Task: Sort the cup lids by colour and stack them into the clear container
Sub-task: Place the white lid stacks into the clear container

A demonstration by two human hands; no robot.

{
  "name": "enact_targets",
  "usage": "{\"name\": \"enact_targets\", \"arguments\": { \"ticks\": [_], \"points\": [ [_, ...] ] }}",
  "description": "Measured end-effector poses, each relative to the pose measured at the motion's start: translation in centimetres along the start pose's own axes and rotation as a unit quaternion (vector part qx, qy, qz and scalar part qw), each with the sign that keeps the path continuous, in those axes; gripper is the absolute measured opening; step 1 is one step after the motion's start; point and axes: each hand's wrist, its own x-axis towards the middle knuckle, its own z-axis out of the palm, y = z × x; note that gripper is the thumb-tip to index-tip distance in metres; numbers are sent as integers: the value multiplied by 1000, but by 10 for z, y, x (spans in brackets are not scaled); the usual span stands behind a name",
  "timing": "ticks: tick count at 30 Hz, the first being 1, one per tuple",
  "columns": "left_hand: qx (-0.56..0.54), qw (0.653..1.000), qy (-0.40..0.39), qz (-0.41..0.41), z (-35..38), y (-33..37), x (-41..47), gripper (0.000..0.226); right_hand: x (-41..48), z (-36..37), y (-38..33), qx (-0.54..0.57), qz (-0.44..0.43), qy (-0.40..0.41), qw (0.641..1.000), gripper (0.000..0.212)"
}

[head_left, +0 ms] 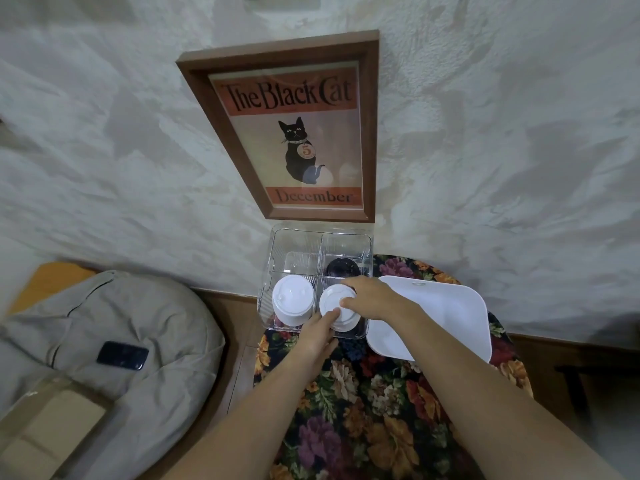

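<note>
White lid stack (337, 308) stands upright, gripped by both hands.

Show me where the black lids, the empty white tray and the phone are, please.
black lids (343, 268): head view, top of the stack.
white tray (446, 313): head view, its bare inside.
phone (122, 355): head view, middle of its dark face.

clear glossy plastic container (277, 244); smooth white plastic lids (292, 294); floral cloth (363, 393).
</note>
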Motion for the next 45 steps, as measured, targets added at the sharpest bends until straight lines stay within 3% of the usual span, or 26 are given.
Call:
{"name": "enact_targets", "arguments": {
  "ticks": [6,11,14,21,26,31,34,37,41,45],
  "points": [
    [113,991,59,45,0,-5,11,38,7,6,2,-24,13,2,1000,45],
    [109,984,109,89,3,-13,17,27,12,12,3,-59,8,22,998,35],
    [121,983,116,69,4,-14,16,25,15,21,3,-106,10,37,994,27],
    [213,964,131,86,2,-8,14,20,10,22,-1,-162,-9,129,978,39],
    [312,924,152,159,-1,-11,11,15,0,26,8,-137,-35,167,976,38],
    [424,855,193,228,-1,-11,2,28,-12,39,14,-161,-72,212,961,42],
    [443,832,202,266,2,-12,-7,44,-17,42,18,-194,-73,225,952,38],
    [499,795,209,275,1,-9,-11,56,-21,45,21,-192,-75,209,956,36],
    [613,718,195,264,0,-2,-9,55,-24,49,20,-182,-73,198,960,44],
    [666,682,177,246,2,4,-5,55,-25,56,24,-173,-60,208,961,45]
  ]
}}
